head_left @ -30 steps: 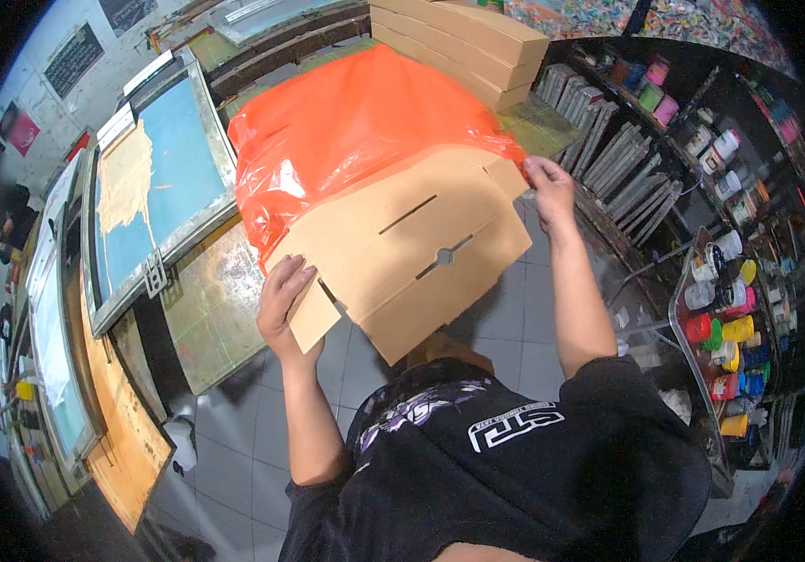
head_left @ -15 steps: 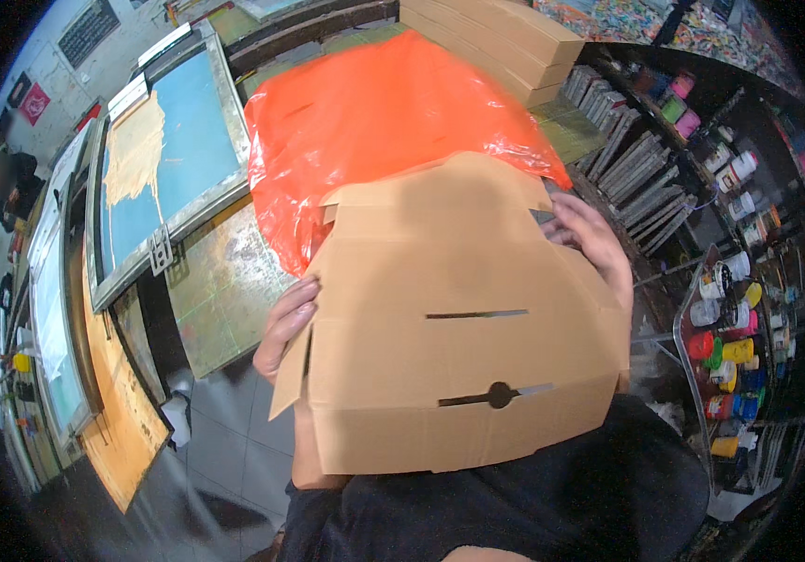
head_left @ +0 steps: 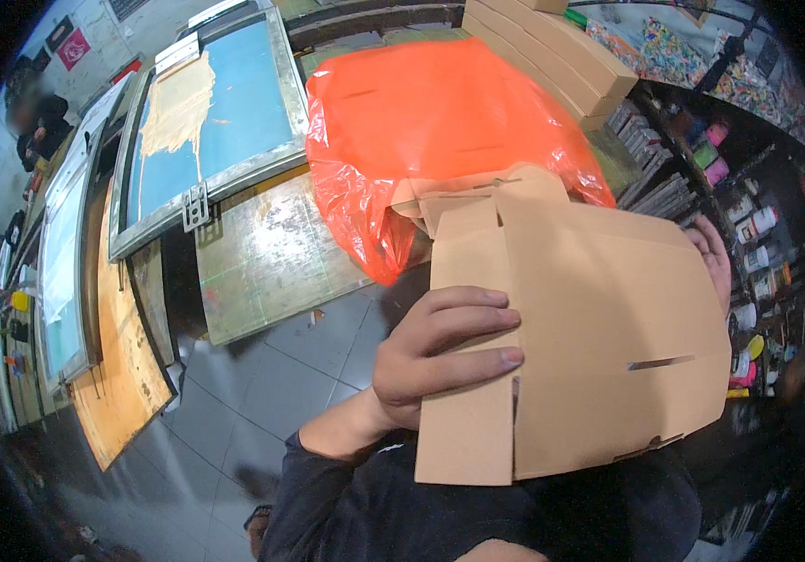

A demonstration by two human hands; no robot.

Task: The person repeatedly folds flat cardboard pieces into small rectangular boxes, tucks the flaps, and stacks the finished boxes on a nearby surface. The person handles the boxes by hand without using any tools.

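Note:
A brown cardboard sheet [head_left: 599,300] with slots, creases and side flaps is held up in front of my body. My left hand [head_left: 449,351] grips its left side, with the fingers laid over the front along a fold and the thumb hidden. Around the right edge curl the fingers of my right hand [head_left: 716,258]; most of that hand is behind the card. The sheet's far end reaches over the near edge of an orange plastic bag [head_left: 440,112], which lies spread on the worktable.
Left of the bag stands a framed printing screen [head_left: 262,80] with beige ink on blue mesh. Long cardboard boxes [head_left: 552,61] are stacked at the back right. Shelves of paint jars [head_left: 756,225] line the right side. A person [head_left: 42,122] is at the far left.
The cardboard has shifted right and turned, and its left side flap now faces me. My left hand has come onto the front of the card. The whole view has swung slightly left.

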